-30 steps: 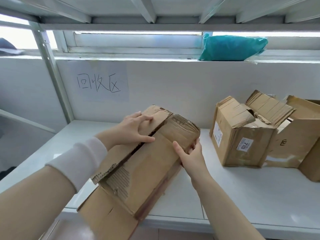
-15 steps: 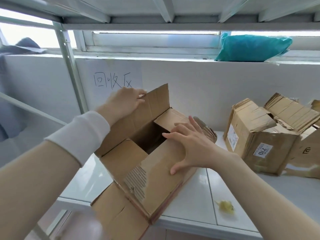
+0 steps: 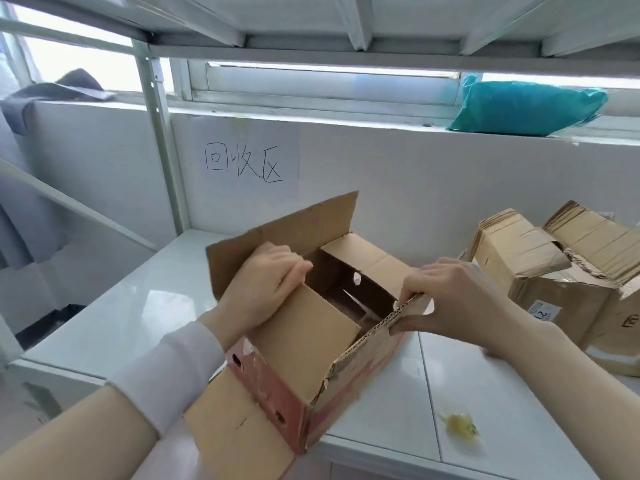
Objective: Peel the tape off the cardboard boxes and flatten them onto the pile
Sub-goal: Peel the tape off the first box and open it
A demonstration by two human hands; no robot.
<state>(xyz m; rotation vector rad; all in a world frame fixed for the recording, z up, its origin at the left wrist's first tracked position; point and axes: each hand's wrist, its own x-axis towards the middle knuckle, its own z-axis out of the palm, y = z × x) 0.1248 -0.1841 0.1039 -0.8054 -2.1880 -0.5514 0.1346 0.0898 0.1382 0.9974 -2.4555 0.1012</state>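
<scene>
While the open cardboard box point(image 3: 304, 358) juts over the front edge of the white table point(image 3: 138, 306), your left hand point(image 3: 266, 285) curls over its left inner flap and your right hand point(image 3: 453, 299) pinches the corrugated rim of its right flap. The box's far flap stands upright. Crumpled boxes point(image 3: 554, 282) stand well apart to its right, and a yellow scrap point(image 3: 460, 426) lies near its front right corner. White tabletop shows left of the box, up to the metal post point(image 3: 162, 143).
</scene>
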